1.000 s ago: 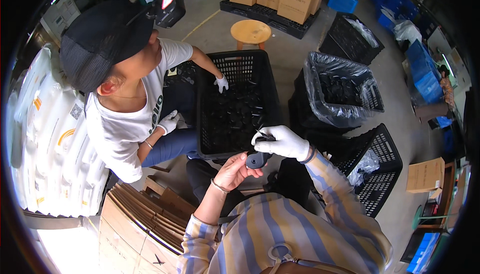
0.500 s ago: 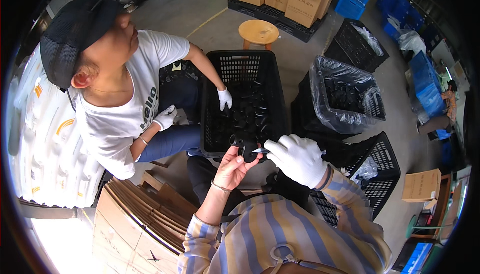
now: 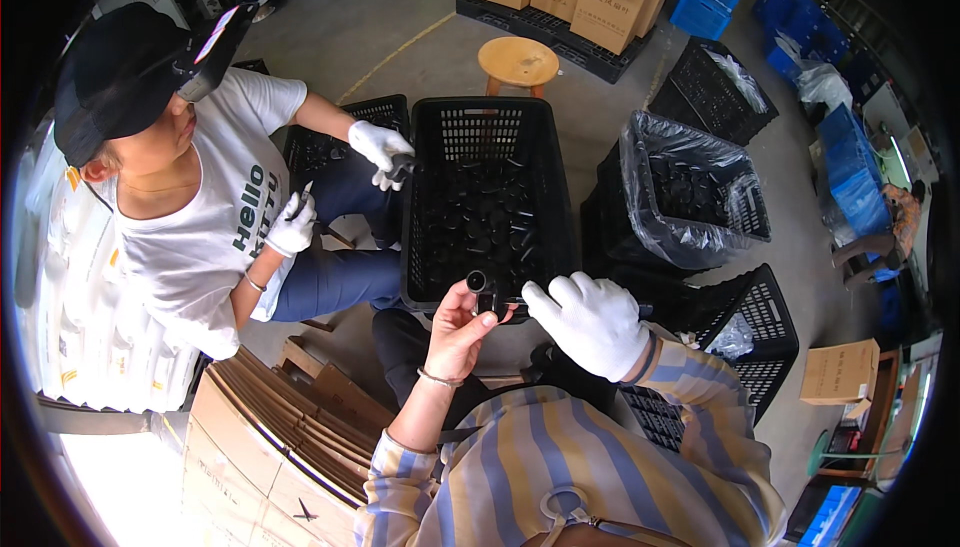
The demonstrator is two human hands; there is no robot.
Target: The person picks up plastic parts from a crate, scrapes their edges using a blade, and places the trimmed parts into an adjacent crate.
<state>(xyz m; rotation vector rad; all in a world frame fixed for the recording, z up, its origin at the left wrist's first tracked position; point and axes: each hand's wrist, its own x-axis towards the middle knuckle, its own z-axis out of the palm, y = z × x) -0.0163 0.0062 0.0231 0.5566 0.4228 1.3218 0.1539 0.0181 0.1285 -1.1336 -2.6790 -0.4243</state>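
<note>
My bare left hand (image 3: 458, 339) is closed on a black plastic part (image 3: 487, 297) with a round tube-like opening, held up over the near edge of a black crate (image 3: 548, 137). In my right hand (image 3: 592, 327), which wears a white glove, I grip a small knife (image 3: 515, 300). Its blade meets the right side of the part; the glove hides most of the handle. Many similar black parts (image 3: 480, 212) lie loose inside the crate.
At the left a co-worker's gloved hand (image 3: 380, 152) holds another black part; the other gloved hand (image 3: 291, 232) holds a knife. A plastic-lined crate (image 3: 640, 212) of black parts stands right. Beyond are a wooden stool (image 3: 517, 62) and cartons (image 3: 610, 7). Flattened cardboard (image 3: 270, 427) stands lower left.
The black part has turned in my left hand, its round opening now more toward me. My right hand has shifted slightly left. The co-worker has leaned back, lifting a part out of the crate.
</note>
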